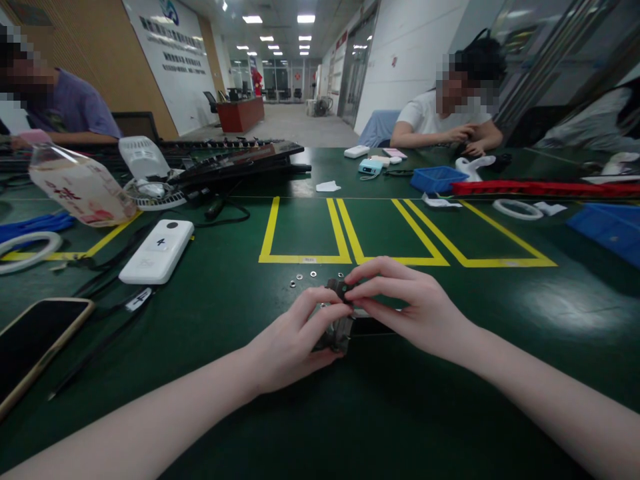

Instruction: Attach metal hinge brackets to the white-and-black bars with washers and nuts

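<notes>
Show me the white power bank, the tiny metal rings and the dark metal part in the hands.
white power bank [157, 252]: head view, middle of its top face.
metal rings [313, 273]: head view, on the rightmost loose ring.
dark metal part [339, 335]: head view, on its exposed lower end.

Wall board [176, 50] and bottle label [75, 192] lettering too blurred to read

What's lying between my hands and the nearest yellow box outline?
A few small silver rings, loose on the green table, seen in the head view; the left hand and right hand pinch a small dark part.
</notes>
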Available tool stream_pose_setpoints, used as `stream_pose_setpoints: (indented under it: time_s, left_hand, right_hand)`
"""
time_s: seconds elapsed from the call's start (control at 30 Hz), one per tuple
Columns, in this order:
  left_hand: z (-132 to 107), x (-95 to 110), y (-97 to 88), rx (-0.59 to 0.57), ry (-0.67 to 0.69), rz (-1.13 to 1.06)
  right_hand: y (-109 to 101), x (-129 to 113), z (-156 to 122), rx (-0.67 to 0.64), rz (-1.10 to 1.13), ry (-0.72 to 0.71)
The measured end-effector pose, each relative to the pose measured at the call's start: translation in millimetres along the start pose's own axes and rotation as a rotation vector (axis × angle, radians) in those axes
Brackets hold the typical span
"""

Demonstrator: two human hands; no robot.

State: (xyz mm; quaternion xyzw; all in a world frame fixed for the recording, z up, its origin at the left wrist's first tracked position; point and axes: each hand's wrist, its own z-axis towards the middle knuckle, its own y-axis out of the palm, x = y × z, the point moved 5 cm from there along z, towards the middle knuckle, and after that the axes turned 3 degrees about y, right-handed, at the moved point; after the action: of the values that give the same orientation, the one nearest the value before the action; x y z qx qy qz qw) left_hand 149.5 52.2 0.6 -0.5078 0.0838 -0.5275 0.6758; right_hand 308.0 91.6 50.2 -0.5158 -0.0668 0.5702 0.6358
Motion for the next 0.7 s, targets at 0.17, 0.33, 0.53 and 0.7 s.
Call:
stream_pose_setpoints:
  time_s: [0.17, 0.33, 0.53, 0.7]
  left_hand:
    - [-0.3, 0.4, -1.3, 0.026, 0.049, 0.042]
    - [-0.3, 2.4, -3.1, 0.007, 0.072, 0.098]
    - [-1.5, 3.8, -0.3, 0.006, 0.113, 0.105]
    - [-1.0, 10.7, 0.5, 0.009, 0.247, 0.17]
  right_hand:
    - [1.2, 4.1, 0.2, -0.005, 0.042, 0.07]
    - [4.2, 9.7, -0.5, -0.039, 0.094, 0.129]
    - [3.3, 12.5, -0.5, -0.061, 0.163, 0.202]
    - [6.7, 20.4, 0.9, -0.094, 0.262, 0.343]
